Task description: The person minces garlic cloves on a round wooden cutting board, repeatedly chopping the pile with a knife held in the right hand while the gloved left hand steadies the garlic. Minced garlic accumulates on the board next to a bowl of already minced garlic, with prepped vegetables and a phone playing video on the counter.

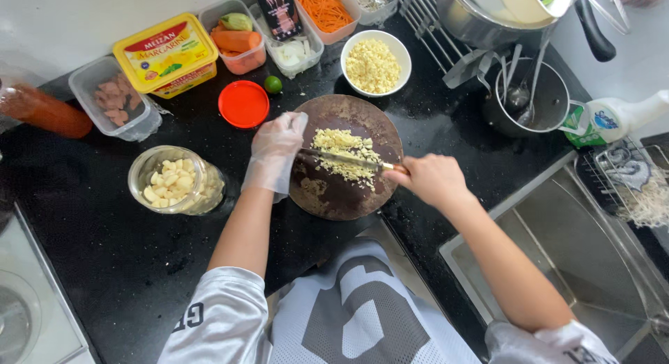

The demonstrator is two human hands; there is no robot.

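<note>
grey-and-white jersey [348, 315] filled the near edge, above it the black tabletop [118, 266]. on the round wooden board [334, 190] lay a pile of minced garlic [343, 153], already fine, though a jar of whole cloves [174, 183] waited beside it, so more chopping seemed left. the knife [341, 159] lay roughly level, tip pointing left. the gloved left hand [275, 151] pressed flat on its tip; the bare right hand [431, 177] gripped the handle.

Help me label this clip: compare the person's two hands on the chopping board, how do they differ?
The left hand wears a clear plastic glove; the right hand is bare. The left hand lies flat, pressing the knife blade's tip; the right hand grips its handle. Both work over the minced garlic on the round board.
</note>
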